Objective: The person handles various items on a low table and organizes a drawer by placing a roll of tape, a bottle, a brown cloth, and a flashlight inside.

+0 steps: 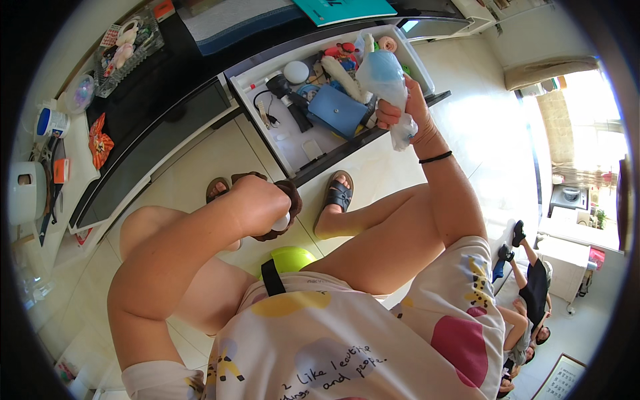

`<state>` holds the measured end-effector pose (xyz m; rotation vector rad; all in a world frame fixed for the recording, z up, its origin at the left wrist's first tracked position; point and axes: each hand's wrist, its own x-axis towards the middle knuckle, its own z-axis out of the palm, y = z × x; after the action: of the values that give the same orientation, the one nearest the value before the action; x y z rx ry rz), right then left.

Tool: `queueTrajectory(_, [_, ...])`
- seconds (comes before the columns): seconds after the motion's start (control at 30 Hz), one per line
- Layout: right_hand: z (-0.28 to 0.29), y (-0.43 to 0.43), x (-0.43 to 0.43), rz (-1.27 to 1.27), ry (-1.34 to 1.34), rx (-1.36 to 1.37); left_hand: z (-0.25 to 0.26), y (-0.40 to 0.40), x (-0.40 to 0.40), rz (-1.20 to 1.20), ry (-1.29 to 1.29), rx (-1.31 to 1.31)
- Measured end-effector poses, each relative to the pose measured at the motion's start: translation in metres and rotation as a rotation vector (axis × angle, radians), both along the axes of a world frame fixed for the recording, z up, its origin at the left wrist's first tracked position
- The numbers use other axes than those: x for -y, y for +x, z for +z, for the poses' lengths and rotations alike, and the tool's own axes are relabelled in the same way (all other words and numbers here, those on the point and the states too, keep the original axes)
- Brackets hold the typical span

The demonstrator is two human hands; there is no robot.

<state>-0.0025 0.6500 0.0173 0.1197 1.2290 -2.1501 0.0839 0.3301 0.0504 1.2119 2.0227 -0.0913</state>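
Note:
My right hand (405, 107) grips a translucent plastic bag (387, 80) with something light blue inside, held over the right end of an open drawer (277, 155). Lower left, my left hand (265, 207) is closed around a dark brown fabric item (290, 200) and something white; its fingers are mostly hidden. Inside the drawer lie a blue pouch (336, 111), a black flashlight (287, 95), a white round object (296, 72), a fluffy white item (342, 77) and a red toy figure (341, 50). A clear plastic bin (417, 60) stands at the drawer's right end.
A black cabinet top (170, 65) runs behind the drawer, bearing a teal book (345, 11) and a clear organizer tray (125, 65). A lime-green item (292, 260) with a black strap is between my legs. People (537, 300) are at the far right.

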Motion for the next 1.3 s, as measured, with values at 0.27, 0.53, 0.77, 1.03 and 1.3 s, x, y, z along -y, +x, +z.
queueTrajectory(0.27, [-0.004, -0.004, -0.01, -0.108, 0.236, -0.025, -0.001, -0.001, 0.001, 0.025, 0.043, 0.009])
queueTrajectory(0.53, [-0.053, -0.032, -0.03, 0.063, 1.594, -0.917, -0.013, 0.003, 0.003, 0.068, 0.113, 0.057])
queueTrajectory(0.77, [-0.086, -0.06, -0.043, 0.221, 1.745, -1.014, -0.022, 0.007, 0.007, 0.071, 0.153, 0.026])
queueTrajectory(1.03, [-0.104, -0.07, -0.053, 0.08, 1.874, -0.942, -0.01, 0.009, 0.013, 0.049, 0.104, 0.081])
queueTrajectory(1.3, [-0.117, -0.099, -0.086, -0.286, 1.825, -0.678, 0.031, 0.0, 0.059, 0.017, 0.235, 0.164])
